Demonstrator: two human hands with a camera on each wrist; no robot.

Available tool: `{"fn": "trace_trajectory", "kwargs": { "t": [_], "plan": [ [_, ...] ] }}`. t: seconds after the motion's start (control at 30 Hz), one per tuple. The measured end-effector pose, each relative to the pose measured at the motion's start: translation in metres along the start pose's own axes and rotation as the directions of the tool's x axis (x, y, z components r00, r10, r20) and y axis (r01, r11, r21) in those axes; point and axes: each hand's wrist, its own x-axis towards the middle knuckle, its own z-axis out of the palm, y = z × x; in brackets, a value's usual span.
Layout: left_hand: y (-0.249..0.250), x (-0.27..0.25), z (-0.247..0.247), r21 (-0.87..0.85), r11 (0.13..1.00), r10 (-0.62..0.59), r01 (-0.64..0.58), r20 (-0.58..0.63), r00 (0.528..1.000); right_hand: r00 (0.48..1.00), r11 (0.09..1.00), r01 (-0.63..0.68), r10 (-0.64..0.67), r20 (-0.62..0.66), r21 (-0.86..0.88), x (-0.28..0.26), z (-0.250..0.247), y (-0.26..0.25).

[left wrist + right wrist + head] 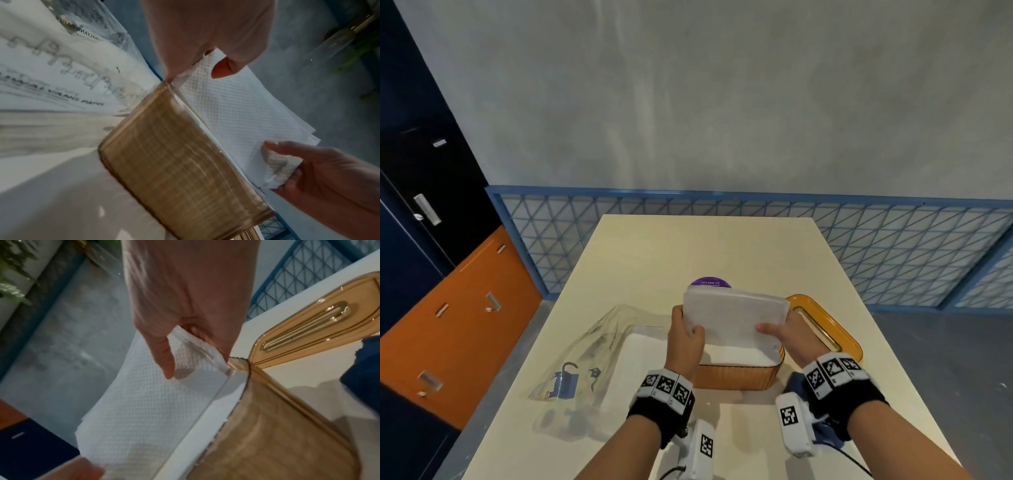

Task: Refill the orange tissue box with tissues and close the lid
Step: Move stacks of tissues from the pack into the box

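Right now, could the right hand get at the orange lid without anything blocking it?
Probably yes, though not freely: the lid lies open on the table just beside the right hand, nothing between them, but that hand grips the tissue stack together with the left hand.

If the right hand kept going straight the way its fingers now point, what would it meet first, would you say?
Probably nothing new: the right hand already grips the tissue stack held over the orange tissue box. Its fingers point leftward across the stack, so beyond it would likely come the left hand; depth is unclear.

Even indoor light, blurred wrist views
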Motion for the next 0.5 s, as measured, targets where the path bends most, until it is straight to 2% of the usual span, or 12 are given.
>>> {"fn": "trace_trajectory", "kwargs": {
  "t": [0.1, 0.2, 0.27, 0.37, 0.5],
  "plan": [
    [0.002, 0.001, 0.005, -0.029, 0.999, 0.033, -0.033, -0.018, 0.999, 0.999, 0.999, 0.043, -0.044, 0.028, 0.010, 0.003, 0.001, -0.009],
    [0.005, 0.001, 0.004, -0.093, 0.992, 0.073, -0.083, -0.105, 0.992, 0.989, 0.993, 0.104, -0.110, 0.095, 0.064, 0.005, -0.003, -0.019],
    [0.003, 0.002, 0.002, -0.133, 0.986, 0.076, -0.098, -0.160, 0.984, 0.986, 0.992, 0.091, -0.102, 0.129, 0.092, 0.004, -0.006, -0.017],
    [-0.002, 0.001, 0.001, -0.131, 0.988, 0.059, -0.076, -0.134, 0.989, 0.986, 0.998, 0.030, -0.038, 0.161, 0.049, 0.002, -0.005, -0.006],
    [-0.003, 0.002, 0.005, -0.110, 0.993, 0.022, -0.032, -0.091, 0.996, 0.982, 0.998, 0.069, -0.066, 0.176, -0.008, 0.004, 0.006, -0.012]
  ]
}}
